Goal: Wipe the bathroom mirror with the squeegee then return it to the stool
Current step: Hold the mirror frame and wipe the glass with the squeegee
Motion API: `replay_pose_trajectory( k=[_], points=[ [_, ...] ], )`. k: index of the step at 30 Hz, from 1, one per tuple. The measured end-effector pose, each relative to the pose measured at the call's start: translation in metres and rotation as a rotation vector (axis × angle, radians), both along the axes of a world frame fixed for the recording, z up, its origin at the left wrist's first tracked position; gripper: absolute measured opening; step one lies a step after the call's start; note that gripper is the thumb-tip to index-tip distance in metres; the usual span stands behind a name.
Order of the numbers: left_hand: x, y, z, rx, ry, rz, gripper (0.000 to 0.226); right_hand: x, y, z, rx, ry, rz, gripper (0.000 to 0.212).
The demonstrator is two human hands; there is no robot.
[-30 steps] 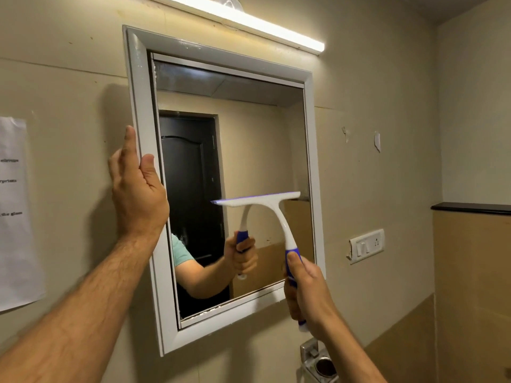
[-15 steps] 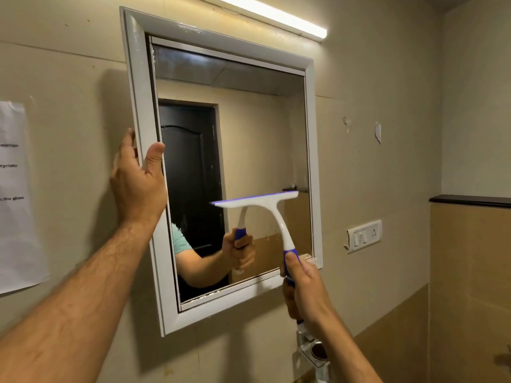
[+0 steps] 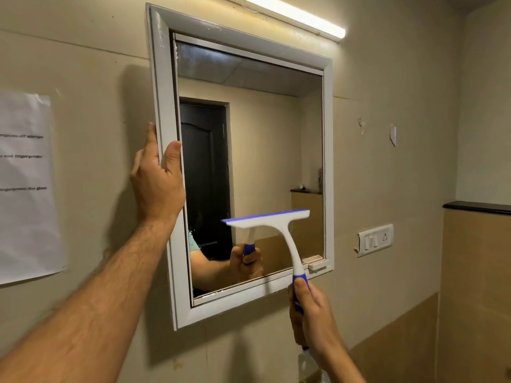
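Observation:
The white-framed mirror hangs on the beige wall. My left hand grips its left frame edge, thumb on the front and fingers behind. My right hand is closed around the blue handle of the white squeegee. Its blue-edged blade lies roughly level against the lower right part of the glass, and its reflection shows just left of it. The stool is not in view.
A lit tube light runs above the mirror. A paper notice is taped to the wall at left. A switch and socket plate sits right of the mirror, with a dark ledge further right. A small white tray sits on the mirror's lower right corner.
The squeegee has come down the glass a little toward the bottom frame. My left hand's thumb has wrapped onto the front of the frame. The camera has tilted down and left.

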State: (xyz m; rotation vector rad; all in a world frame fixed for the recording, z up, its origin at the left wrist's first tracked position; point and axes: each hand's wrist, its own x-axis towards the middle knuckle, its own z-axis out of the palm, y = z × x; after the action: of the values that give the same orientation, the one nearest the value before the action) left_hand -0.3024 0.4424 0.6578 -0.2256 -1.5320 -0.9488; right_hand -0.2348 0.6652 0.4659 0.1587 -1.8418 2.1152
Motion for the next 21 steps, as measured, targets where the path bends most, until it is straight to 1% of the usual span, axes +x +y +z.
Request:
replay_pose_trajectory(
  k=[3,6,12,14,17,21],
  points=[
    [-0.002,-0.002,0.0,0.001,-0.001,-0.001,0.056,-0.006,-0.002,0.025,0.037,0.062,-0.007,0.041],
    [-0.004,-0.003,0.0,0.0,0.008,-0.004,0.057,-0.009,-0.005,0.026,0.055,0.077,-0.016,0.039],
    [-0.004,-0.002,-0.003,0.008,0.012,-0.001,0.057,0.0,-0.002,-0.041,-0.011,-0.023,0.027,0.045],
    [-0.004,-0.003,-0.003,0.007,0.022,-0.002,0.056,0.003,-0.004,-0.05,-0.035,-0.048,0.044,0.045],
    [-0.006,-0.004,-0.004,0.008,0.039,-0.008,0.055,-0.003,-0.006,-0.029,-0.006,0.018,0.038,0.045],
    [-0.009,-0.004,-0.003,0.013,0.034,-0.013,0.055,-0.011,-0.011,0.005,0.032,0.087,0.016,0.038]
  ],
)
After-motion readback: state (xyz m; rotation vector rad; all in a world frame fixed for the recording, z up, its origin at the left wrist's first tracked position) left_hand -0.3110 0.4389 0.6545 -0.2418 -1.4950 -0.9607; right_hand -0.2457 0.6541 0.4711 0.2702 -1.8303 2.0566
